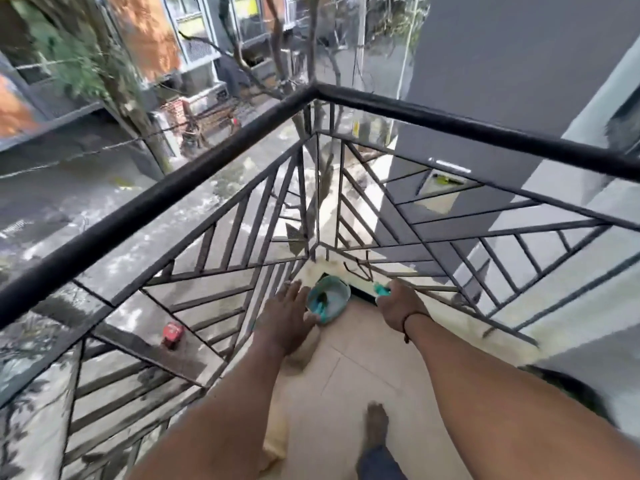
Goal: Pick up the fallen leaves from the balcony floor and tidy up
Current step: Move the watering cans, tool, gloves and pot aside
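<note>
At the balcony corner, your left hand (289, 315) lies flat-fingered against the dustpan (328, 299), which holds dark leaves, your right hand (398, 304) grips a teal brush (382, 290), so next likely sweep remaining debris in.

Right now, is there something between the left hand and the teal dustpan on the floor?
Nothing visible. The left hand is open beside the teal dustpan, its fingers at the pan's left rim. The right hand grips a teal tool.
</note>
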